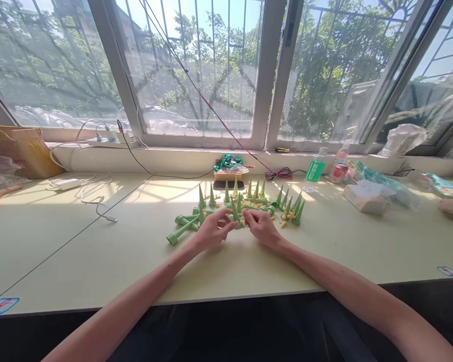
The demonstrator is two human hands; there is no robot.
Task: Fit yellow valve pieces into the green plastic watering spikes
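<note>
A cluster of several green cone-shaped plastic spikes (pixel 287 206) with small yellow parts stands and lies on the pale table (pixel 98 251). My left hand (pixel 211 230) pinches one green spike (pixel 235 213) that points upward. My right hand (pixel 261 226) meets it from the right, fingers curled and pressed on the same piece near its base. Several longer green spikes (pixel 181 229) lie flat just left of my left hand.
A small cardboard box (pixel 228 176) with green items sits behind the cluster. Bottles (pixel 316 170) and plastic bags (pixel 370 195) lie at the right. White cables (pixel 94 196), a power strip (pixel 105 141) and a brown carton (pixel 26 151) are at the left, below the window.
</note>
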